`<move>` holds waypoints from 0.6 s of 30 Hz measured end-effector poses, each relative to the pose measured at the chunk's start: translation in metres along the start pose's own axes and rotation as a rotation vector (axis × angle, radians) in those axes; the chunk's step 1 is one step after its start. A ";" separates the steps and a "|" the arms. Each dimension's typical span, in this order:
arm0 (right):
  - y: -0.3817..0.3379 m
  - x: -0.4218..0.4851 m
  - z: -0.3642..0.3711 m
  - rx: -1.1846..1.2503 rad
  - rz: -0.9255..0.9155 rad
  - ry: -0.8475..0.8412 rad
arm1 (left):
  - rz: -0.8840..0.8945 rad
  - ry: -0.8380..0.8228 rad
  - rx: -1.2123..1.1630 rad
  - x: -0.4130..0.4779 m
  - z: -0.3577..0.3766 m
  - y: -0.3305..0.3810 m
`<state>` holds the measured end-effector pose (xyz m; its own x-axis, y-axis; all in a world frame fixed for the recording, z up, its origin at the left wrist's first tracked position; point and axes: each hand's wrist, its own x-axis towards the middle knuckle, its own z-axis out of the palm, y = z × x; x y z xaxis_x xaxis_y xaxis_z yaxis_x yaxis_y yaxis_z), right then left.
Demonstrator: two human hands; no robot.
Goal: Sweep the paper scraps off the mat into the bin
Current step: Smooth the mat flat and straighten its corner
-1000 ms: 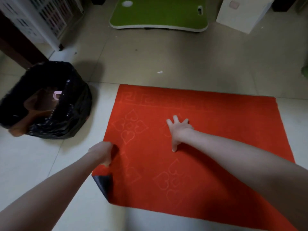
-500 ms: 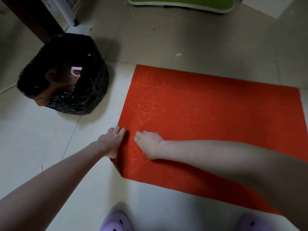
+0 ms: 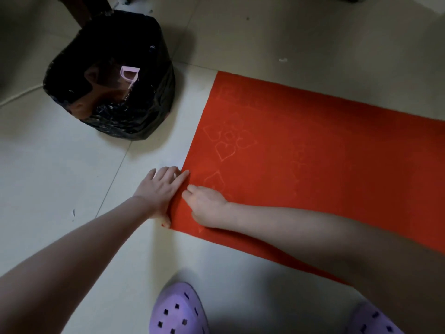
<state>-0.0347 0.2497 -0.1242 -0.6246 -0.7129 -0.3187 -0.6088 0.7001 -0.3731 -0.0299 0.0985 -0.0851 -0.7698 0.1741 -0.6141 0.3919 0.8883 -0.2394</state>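
A red mat (image 3: 325,153) with faint heart patterns lies flat on the pale tiled floor. The bin (image 3: 115,75), lined with a black bag, stands on the floor beyond the mat's left side. My left hand (image 3: 161,189) lies flat on the floor with straight fingers, pressed against the mat's left edge near its front corner. My right hand (image 3: 204,203) rests on the mat just beside it, fingers curled, its tips almost touching the left hand. No paper scraps show on the mat; anything under the hands is hidden.
One small white scrap (image 3: 283,60) lies on the floor beyond the mat's far edge. My purple clogs (image 3: 178,309) stand on the tiles in front of the mat. A dark wooden furniture leg (image 3: 81,8) rises behind the bin.
The mat's front-left corner, folded up a second ago, now lies flat. My right hand slid from the mat's middle to its left edge, meeting the left hand. The view dropped closer.
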 end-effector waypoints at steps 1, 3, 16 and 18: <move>-0.002 -0.003 0.002 0.028 -0.028 -0.011 | -0.028 0.014 -0.022 -0.003 0.002 0.000; -0.004 -0.004 0.001 0.095 -0.052 -0.030 | -0.117 0.019 -0.122 -0.007 0.011 -0.002; -0.005 -0.010 0.009 -0.211 -0.224 -0.072 | -0.552 -0.212 -0.936 -0.006 0.023 0.010; -0.005 -0.013 0.010 -0.257 -0.231 -0.068 | -0.535 -0.291 -0.871 -0.010 0.026 0.009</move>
<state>-0.0187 0.2551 -0.1267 -0.4273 -0.8484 -0.3124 -0.8386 0.5010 -0.2137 -0.0055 0.0939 -0.1001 -0.5401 -0.3348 -0.7721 -0.5466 0.8372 0.0193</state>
